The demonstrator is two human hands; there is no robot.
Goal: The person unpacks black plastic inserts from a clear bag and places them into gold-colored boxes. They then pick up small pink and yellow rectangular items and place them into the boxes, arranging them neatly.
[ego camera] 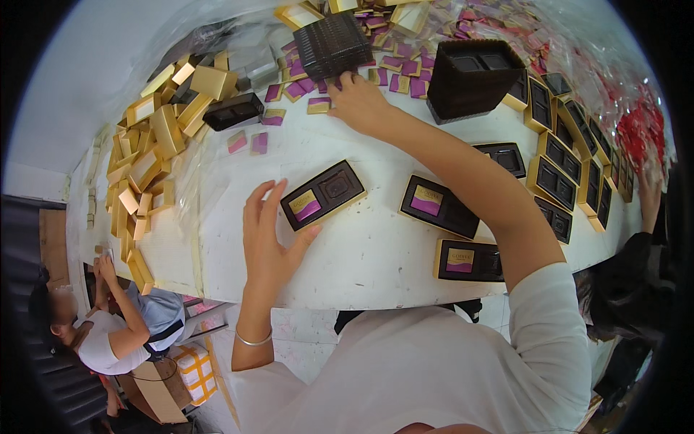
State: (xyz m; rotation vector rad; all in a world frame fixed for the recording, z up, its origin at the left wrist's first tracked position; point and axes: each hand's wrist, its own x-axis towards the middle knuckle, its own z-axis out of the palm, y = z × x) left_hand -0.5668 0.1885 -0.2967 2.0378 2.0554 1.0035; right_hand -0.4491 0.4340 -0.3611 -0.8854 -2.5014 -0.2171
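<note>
My left hand (274, 233) rests beside a gold box with a black two-well tray (340, 188); its fingers are apart, near the box's left end. One wrapped Godiva chocolate (305, 206), gold and purple, lies in the left well; the right well holds none. My right hand (358, 103) reaches to the far side of the table, among loose wrapped chocolates (401, 83) by a stack of black plastic trays (332, 46). Its fingertips are partly hidden, and whether they grip a chocolate cannot be told. Two more boxes (438, 206), each with a chocolate in the left well, lie partly under my right arm.
Empty gold boxes (167, 132) are piled at the left. A tall stack of black trays (471, 81) stands at the back right, near many tray-lined boxes (561, 154). Plastic film (602, 54) covers the far right. One person (116, 331) sits at left; another's arm (649, 203) is at right.
</note>
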